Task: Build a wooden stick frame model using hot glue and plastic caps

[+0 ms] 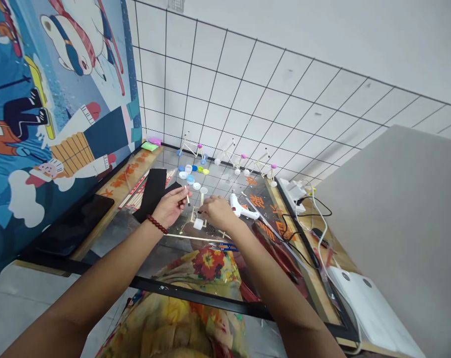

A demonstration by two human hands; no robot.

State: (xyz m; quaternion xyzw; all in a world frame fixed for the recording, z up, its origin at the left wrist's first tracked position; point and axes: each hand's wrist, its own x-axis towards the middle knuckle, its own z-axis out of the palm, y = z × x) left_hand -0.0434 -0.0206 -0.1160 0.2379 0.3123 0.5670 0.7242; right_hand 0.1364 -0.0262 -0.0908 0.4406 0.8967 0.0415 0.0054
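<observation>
My left hand (170, 205) is closed in a pinch on a short thin stick (187, 197) with a dark tip, held upright above the glass table (162, 248). A dark red bead bracelet sits on that wrist. My right hand (217, 212) is closed, its fingertips pressed on a small frame of pale wooden sticks (195, 215) that lies on the table. A white bottle cap (198, 223) sits just under that frame. A long thin stick (195, 238) lies flat in front of both hands.
A white glue gun (242, 208) lies right of my right hand. Several coloured bottle caps (191, 171) and stick-and-ball models (231, 158) sit further back. A black sheet (153, 193) and a stick bundle lie left. A power strip (294, 191) with cables is right.
</observation>
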